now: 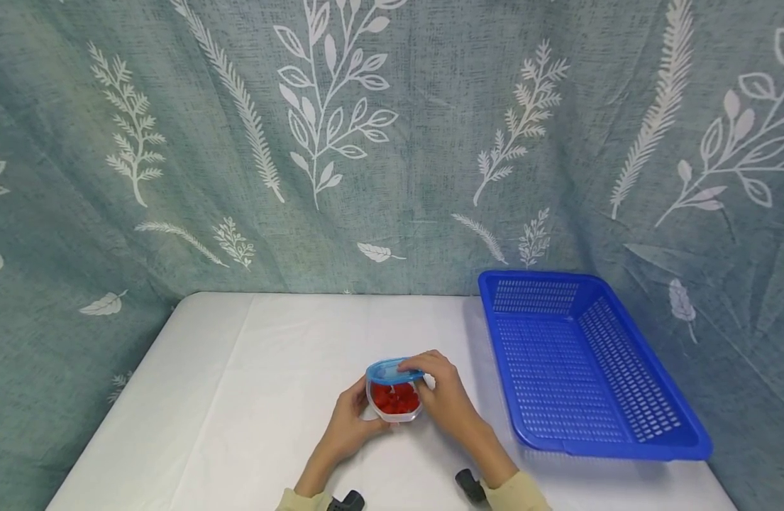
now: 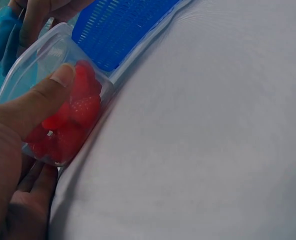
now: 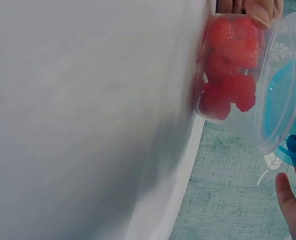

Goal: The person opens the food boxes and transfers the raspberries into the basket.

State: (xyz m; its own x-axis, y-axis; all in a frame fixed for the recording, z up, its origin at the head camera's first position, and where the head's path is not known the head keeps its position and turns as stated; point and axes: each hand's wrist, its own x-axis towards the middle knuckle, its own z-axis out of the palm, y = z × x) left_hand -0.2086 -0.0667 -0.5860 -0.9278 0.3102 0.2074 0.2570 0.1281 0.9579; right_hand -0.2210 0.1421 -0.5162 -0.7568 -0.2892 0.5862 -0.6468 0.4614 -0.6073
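Observation:
A clear plastic tub [image 3: 240, 122] stands on the white table, with several red strawberry-like pieces [image 1: 395, 399] inside, bumpy on the surface. My left hand [image 1: 353, 424] grips the tub from its left side, thumb across the near wall and fingers around behind. Above the tub's far rim, a translucent blue lid [image 1: 382, 370] is tilted, leaving the near part of the opening uncovered. My right hand [image 1: 448, 397] pinches this lid by its right edge. In the left wrist view the tub [image 2: 95, 60] shows the red pieces through its wall.
A large blue plastic basket [image 1: 573, 453] with perforated walls sits at the table's right side. The white tabletop [image 1: 270, 369] reaches back to a green curtain [image 1: 430, 213] printed with white leaves, which also hangs at both sides.

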